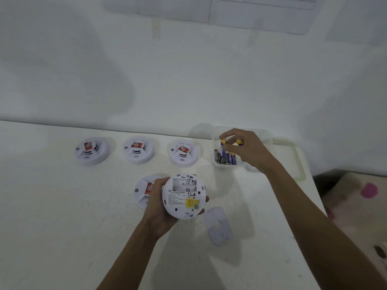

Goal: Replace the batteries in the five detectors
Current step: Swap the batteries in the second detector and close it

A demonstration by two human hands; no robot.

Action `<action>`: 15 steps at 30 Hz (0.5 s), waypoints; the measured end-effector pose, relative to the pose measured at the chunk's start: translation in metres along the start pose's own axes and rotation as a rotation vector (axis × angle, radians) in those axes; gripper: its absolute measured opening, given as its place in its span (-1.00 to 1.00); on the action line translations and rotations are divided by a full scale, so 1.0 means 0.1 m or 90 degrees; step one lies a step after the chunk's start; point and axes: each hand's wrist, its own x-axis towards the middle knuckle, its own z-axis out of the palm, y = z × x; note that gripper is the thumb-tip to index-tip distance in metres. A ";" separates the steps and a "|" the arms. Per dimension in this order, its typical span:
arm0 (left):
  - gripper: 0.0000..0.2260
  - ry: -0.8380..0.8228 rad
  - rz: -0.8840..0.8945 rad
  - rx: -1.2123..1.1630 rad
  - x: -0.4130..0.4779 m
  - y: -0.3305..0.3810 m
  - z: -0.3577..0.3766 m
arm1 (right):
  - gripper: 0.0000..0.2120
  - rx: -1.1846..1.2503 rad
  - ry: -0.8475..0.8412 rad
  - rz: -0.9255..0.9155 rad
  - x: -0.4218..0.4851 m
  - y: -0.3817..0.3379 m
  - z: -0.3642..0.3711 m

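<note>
Detector in hand (184, 195): turned underside up, held just above the table (62, 227); battery bay (184, 183) on its far half uncovered, white ribs showing; yellow sticker (191, 203) on the near half.
Left hand (156, 208): curled round the rim from the left, gripping it; fingertips showing past the right rim.
Right hand (249, 149): stretched to the far right, pinching purple batteries (222, 145) with gold ends between thumb and fingers, just above the tub.
Tub (217, 167): clear plastic, at the table's far right; spare cells (224, 159), black and purple, standing on end inside.
Fourth detector (144, 190): face up on the table, largely hidden behind the left hand and the held unit; red label partly visible.
Back row: far-left detector (91, 151), middle detector (138, 149), far-right detector (183, 152), all face up with red labels, apart from each other.
Cover plate (218, 226): flat on the table, just right of the held unit.
Lid (297, 162): green-rimmed, behind the tub, partly crossed by the right forearm.
Beyond: white wall (188, 80) with papers (261, 11); patterned cloth (356, 206) and pink object (369, 190) off the right edge.
</note>
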 end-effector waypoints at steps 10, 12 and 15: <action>-0.56 -0.023 0.045 0.032 -0.13 0.01 0.23 | -0.85 0.069 0.013 -0.177 -0.85 -0.45 0.58; -0.60 -0.004 0.073 0.033 -0.17 0.00 0.31 | -0.85 0.046 0.005 -0.189 -0.91 -0.43 0.65; -0.55 -0.005 0.089 0.030 -0.23 0.00 0.36 | -0.85 -0.001 0.018 -0.225 -0.96 -0.41 0.70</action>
